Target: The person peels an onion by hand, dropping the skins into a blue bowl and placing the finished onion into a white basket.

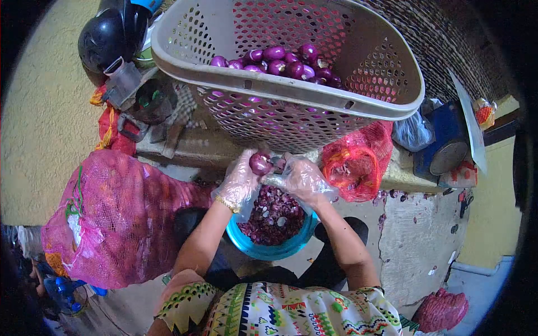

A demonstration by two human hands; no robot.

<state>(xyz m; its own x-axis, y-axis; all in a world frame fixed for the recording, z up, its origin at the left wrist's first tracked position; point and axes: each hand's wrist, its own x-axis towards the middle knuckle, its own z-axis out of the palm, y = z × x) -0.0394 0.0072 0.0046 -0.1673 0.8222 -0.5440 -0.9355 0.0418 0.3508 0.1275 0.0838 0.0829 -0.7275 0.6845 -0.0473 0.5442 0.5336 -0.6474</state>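
Observation:
My left hand (238, 182), in a clear plastic glove, is closed around a red onion (260, 164). Close against the onion is a small knife (277, 163) with a short dark blade, gripped in my gloved right hand (304, 180); its handle is mostly hidden by the fingers. Below both hands a blue basin (239, 242) sits between my knees, filled with purple onion skins and trimmings (273, 218). Just beyond the hands stands a large grey plastic basket (269, 88), holding a heap of shiny peeled red onions (294, 69).
A bulging pink mesh sack (126, 218) stands at my left. Right of the basket lies an open red mesh bag (356, 173) near a blue weighing scale (443, 145). Onion skins litter the concrete floor (414, 235). Another mesh sack (443, 309) lies at the lower right.

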